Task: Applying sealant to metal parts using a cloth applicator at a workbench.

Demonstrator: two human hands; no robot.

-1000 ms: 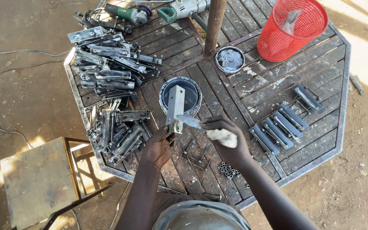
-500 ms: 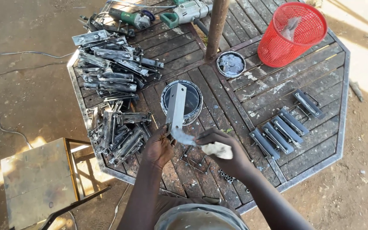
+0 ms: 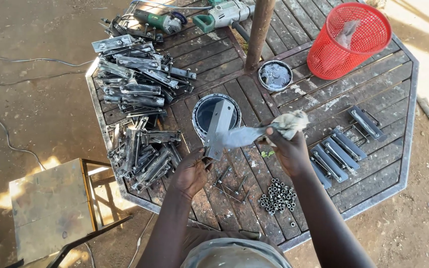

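Observation:
My left hand [image 3: 192, 172] grips the lower end of a flat grey metal bracket [image 3: 219, 128] and holds it up over an open tin of dark paint [image 3: 202, 115]. My right hand [image 3: 288, 148] clutches a dirty rag [image 3: 290, 124], and the rag's grey tail lies across the bracket's lower part. Both hands hover above the slatted octagonal table [image 3: 373, 196]. Painted grey brackets [image 3: 337, 149] lie in a row to the right of my right hand. A heap of bare metal brackets [image 3: 142, 154] lies left of my left hand.
A second pile of metal parts [image 3: 132, 74] fills the table's far left. Small nuts [image 3: 277, 197] and thin rods [image 3: 229, 184] lie near the front edge. A red mesh basket [image 3: 348, 42], a small tin [image 3: 275, 75], a pole [image 3: 259, 32], two power tools [image 3: 162, 20] and a metal stool [image 3: 50, 208] surround the work.
My right hand with the rag has moved up and to the right along the bracket, stretching the rag's tail over it. My left hand still holds the bracket's lower end.

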